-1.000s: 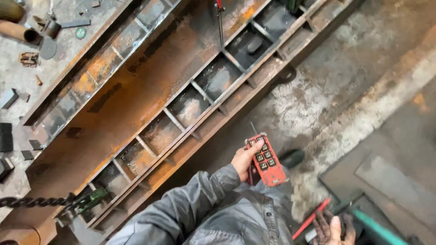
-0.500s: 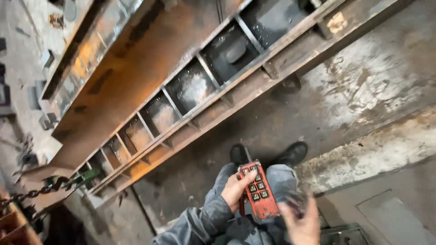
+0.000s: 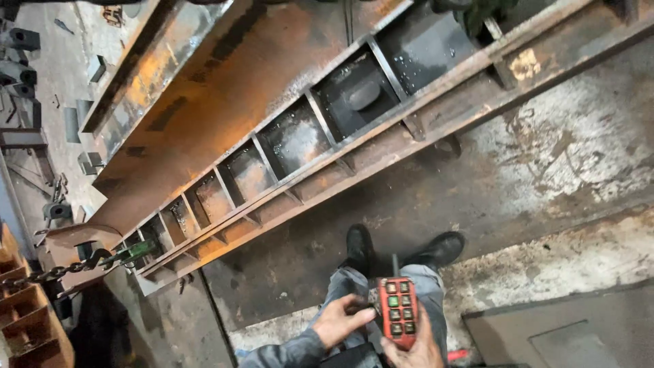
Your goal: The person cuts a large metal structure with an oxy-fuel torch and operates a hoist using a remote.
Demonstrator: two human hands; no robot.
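Item: red remote (image 3: pixel 397 312), gripped by right hand (image 3: pixel 413 344); left hand (image 3: pixel 338 320) fingers loosely curled, touching its side. Rusty beam (image 3: pixel 225 116) far left, chain (image 3: pixel 54 272) hooked on.

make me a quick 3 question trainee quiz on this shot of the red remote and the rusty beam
1. True or false: the right hand holds the red remote.
2. What does the left hand do? A) grips the chain B) reaches its fingers to the remote's side C) rests on the beam
3. What is hooked at the near end of the rusty steel beam?

Key: 1 true; 2 B; 3 a chain with a green hook.
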